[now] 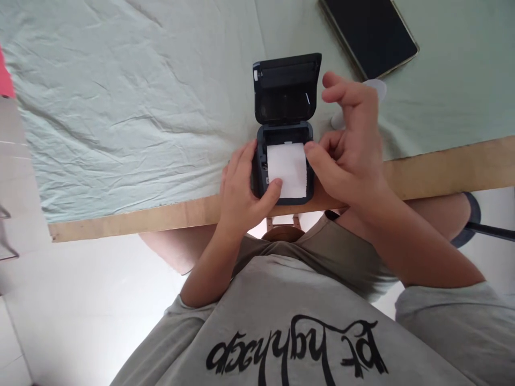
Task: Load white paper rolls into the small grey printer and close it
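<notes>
A small black portable printer (285,201) sits at the table's front edge, its lid (286,91) raised and tilted back. White paper (287,169) comes out of its compartment and lies over the front. My left hand (245,187) grips the printer's left side, with the thumb pressing on the paper's lower left. At the right, my right hand (358,145) has its thumb at the paper's upper right corner. Its upper fingers reach out, bent and apart from the thumb; the lower ones curl. A white object (376,87), partly hidden, lies behind this hand.
A dark phone or tablet (370,35) in a clear-edged case lies at the back right. Wrinkled pale green cloth (140,107) covers the table, and its bare wooden edge (450,169) runs along the front. Something pink (5,78) shows at the far left.
</notes>
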Tool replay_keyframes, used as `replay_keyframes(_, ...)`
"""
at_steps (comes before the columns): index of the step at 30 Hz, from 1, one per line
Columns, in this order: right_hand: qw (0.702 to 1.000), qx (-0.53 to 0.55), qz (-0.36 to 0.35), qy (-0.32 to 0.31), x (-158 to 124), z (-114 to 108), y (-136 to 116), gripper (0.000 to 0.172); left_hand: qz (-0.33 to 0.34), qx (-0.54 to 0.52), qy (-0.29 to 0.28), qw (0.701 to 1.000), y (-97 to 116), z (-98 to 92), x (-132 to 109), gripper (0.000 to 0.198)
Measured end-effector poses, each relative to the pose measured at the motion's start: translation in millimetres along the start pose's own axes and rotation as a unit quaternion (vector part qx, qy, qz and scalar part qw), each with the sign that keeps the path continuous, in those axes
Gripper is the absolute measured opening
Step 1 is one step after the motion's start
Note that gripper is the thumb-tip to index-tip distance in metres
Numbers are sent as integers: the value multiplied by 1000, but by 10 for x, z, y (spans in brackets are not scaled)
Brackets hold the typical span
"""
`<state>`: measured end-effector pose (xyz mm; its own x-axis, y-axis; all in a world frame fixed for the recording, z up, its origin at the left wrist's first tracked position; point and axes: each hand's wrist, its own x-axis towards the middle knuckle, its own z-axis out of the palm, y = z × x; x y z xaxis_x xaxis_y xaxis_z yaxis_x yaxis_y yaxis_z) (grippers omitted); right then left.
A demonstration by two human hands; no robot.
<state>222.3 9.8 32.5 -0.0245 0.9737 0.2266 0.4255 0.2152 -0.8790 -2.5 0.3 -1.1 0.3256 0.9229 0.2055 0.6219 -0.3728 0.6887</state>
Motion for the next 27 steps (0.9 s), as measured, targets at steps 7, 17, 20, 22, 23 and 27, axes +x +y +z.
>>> replay_keyframes(7, 996, 40, 68, -33, 118, -14, -79, 29, -3, -26, 6, 1000, -30, 40, -14, 81)
replay_keyframes(17, 997, 57, 36, -23, 35, -84, -57, 39, 0, -56, 18, 998, -22, 54, -14, 79)
replay_keyframes(20, 994, 16, 75, -75, 60, -86, -36, 49, 27, -39, 19, 999, 28, 29, 12, 64)
replay_keyframes(22, 992, -7, 90, -88, 74, -79, -19, 49, 48, -33, 23, 998, 50, 19, 25, 56)
replay_keyframes(23, 991, -17, 96, -91, 80, -76, -12, 49, 52, -34, 26, 998, 57, 18, 29, 53)
replay_keyframes(27, 989, -26, 109, -101, 99, -73, 9, 53, 50, -37, 28, 998, 67, 26, 27, 47)
